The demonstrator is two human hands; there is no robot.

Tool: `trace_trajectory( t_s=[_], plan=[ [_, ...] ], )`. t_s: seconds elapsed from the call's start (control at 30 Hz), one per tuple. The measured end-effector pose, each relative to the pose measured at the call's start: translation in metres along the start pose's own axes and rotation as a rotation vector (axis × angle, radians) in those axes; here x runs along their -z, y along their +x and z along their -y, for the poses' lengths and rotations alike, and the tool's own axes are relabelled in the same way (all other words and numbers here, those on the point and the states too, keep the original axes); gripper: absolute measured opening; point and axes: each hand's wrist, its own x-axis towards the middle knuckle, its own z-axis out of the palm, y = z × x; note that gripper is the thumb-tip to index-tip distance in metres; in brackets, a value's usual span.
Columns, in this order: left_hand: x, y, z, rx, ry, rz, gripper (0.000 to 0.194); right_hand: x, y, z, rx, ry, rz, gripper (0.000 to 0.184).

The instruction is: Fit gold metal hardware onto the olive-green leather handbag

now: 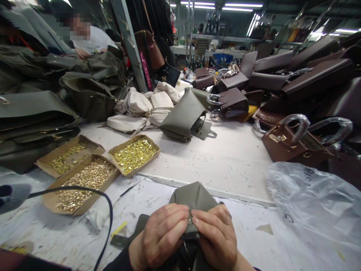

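Note:
An olive-grey handbag point(194, 194) lies in front of me at the near edge of the table, its base pointing away. My left hand point(163, 237) grips its left side, fingers curled over the top edge. From the other side my right hand point(216, 233) grips the same bag, its fingertips almost meeting those of the left. The thumbs and the bag's inside are hidden beneath the hands. A strap end point(120, 241) sticks out to the left of the bag.
Cardboard trays of small gold metal fittings point(135, 152) stand at left, near a black cable point(108, 210). Another olive bag point(183, 114) lies ahead. Brown handbags point(293, 145) pile up at right behind a clear plastic bag point(313, 203). A person point(96, 39) is at the far left.

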Motion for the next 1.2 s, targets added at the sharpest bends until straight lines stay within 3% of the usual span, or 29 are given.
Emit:
trace_trajectory(
  t_s=[0.37,0.6,0.67,0.77,0.97,1.1,1.2],
  plan=[
    [-0.002,0.006,-0.006,0.079,0.002,-0.067,0.015,-0.001,0.003,0.0,-0.024,-0.005,0.107,0.015],
    [-0.006,0.01,0.001,0.084,-0.09,-0.065,0.021,-0.003,0.001,0.002,-0.12,0.0,0.148,0.021],
    [-0.008,0.011,0.002,0.161,-0.099,-0.065,0.023,-0.006,0.004,0.002,-0.179,0.0,0.145,0.018],
    [-0.012,0.016,0.005,0.405,-0.185,-0.044,0.023,-0.009,0.009,-0.004,-0.385,0.086,0.17,0.013],
    [-0.017,0.043,0.013,0.925,-0.4,0.146,0.018,-0.01,0.008,-0.031,-0.802,0.586,0.175,0.016],
    [-0.016,0.06,0.016,1.031,-0.444,0.245,0.015,-0.016,0.008,-0.043,-0.989,0.824,0.04,0.033],
    [-0.015,0.067,0.02,1.043,-0.451,0.274,0.021,-0.019,0.018,-0.048,-1.065,0.941,0.056,0.048]
  ],
)
